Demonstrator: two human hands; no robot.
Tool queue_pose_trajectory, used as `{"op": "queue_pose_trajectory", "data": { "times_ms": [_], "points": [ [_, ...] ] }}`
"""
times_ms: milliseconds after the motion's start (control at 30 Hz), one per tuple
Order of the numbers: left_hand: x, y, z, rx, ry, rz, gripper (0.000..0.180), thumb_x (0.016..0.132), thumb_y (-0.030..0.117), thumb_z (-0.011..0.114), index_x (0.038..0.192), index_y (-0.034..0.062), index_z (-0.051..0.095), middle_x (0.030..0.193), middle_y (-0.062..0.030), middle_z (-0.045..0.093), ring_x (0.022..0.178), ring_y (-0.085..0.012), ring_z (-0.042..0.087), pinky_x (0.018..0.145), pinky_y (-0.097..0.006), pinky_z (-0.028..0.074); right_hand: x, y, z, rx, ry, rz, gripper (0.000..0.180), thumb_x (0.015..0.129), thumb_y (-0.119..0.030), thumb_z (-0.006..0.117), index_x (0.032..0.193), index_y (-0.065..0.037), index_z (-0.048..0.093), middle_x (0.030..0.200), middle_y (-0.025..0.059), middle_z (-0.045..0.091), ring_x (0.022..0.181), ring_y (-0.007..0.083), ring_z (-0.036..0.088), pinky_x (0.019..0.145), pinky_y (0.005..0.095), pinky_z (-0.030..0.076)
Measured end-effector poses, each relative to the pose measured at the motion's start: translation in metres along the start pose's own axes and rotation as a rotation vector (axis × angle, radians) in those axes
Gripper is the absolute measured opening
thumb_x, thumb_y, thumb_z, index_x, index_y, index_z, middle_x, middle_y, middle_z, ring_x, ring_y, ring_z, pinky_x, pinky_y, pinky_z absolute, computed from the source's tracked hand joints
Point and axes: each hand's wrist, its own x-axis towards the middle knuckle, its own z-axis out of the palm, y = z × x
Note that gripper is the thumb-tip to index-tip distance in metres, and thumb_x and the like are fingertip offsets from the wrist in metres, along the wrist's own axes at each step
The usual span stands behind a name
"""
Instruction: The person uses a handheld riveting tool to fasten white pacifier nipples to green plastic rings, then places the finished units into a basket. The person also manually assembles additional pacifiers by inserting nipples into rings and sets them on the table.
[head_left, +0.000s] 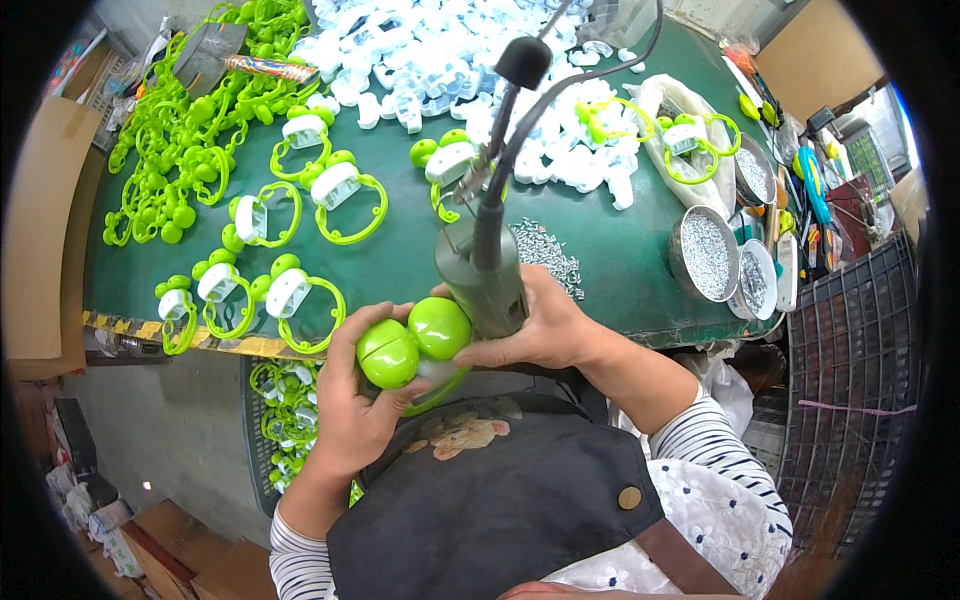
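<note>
2 hands (350, 400) on 1 green toy (412, 342), 1 electric screwdriver (482, 270), 3 round metal screw dishes (705, 255) (loose green and white parts: too many to count)

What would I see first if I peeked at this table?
Probably the shiny green toy piece with two round balls, held in the left hand right at the table's near edge. The right hand grips a grey electric screwdriver above it. Behind, bright green rings pile up at far left and white plastic parts at the far middle.
</note>
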Motion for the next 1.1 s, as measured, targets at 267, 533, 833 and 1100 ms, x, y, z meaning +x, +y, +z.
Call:
{"op": "queue_pose_trajectory", "data": {
  "times_ms": [267, 533, 833, 1100],
  "points": [
    [0.006, -0.005, 0.0, 0.051, 0.025, 0.04, 0.07, 0.077, 0.005, 0.08, 0.136, -0.0024, 0.044, 0.128, -0.0203, 0.061, 0.115, -0.0267, 0.061, 0.099, -0.037, 0.048, 0.0, 0.002, 0.0, 0.009, 0.061, -0.031, 0.073, 0.071, -0.007, 0.087, 0.133, 0.002, 0.051, 0.126, 0.0111, 0.062, 0.113, 0.0154, 0.058, 0.099, 0.0321, 0.047],
    [0.002, -0.003, 0.011, -0.211, 0.095, 0.021, 0.06, 0.079, 0.001, 0.077, 0.132, -0.0058, 0.048, 0.131, -0.0221, 0.057, 0.122, -0.0265, 0.056, 0.104, -0.037, 0.044, -0.002, 0.006, 0.002, 0.014, 0.087, -0.036, 0.064, 0.074, -0.011, 0.085, 0.129, -0.001, 0.054, 0.116, 0.0061, 0.064, 0.105, 0.0111, 0.057, 0.094, 0.0295, 0.047],
    [0.029, -0.063, 0.004, -0.002, 0.068, -0.264, 0.03, 0.101, 0.022, 0.052, 0.122, 0.0015, 0.057, 0.119, -0.0134, 0.06, 0.104, -0.0228, 0.06, 0.089, -0.033, 0.047, 0.02, 0.003, -0.032, 0.365, 0.618, -0.425, 0.069, 0.087, -0.026, 0.068, 0.138, 0.007, 0.035, 0.086, 0.0147, 0.067, 0.073, 0.0173, 0.064, 0.069, 0.0315, 0.052],
    [0.04, -0.073, 0.036, 0.638, 0.15, 0.132, 0.029, 0.087, 0.01, 0.067, 0.113, 0.0021, 0.059, 0.111, -0.0154, 0.06, 0.107, -0.0343, 0.054, 0.094, -0.045, 0.04, 0.039, 0.057, -0.038, 0.128, 0.54, -0.476, 0.078, 0.084, -0.06, 0.068, 0.124, 0.002, 0.046, 0.076, 0.0101, 0.061, 0.072, 0.0186, 0.06, 0.069, 0.0313, 0.05]
  ]
}}
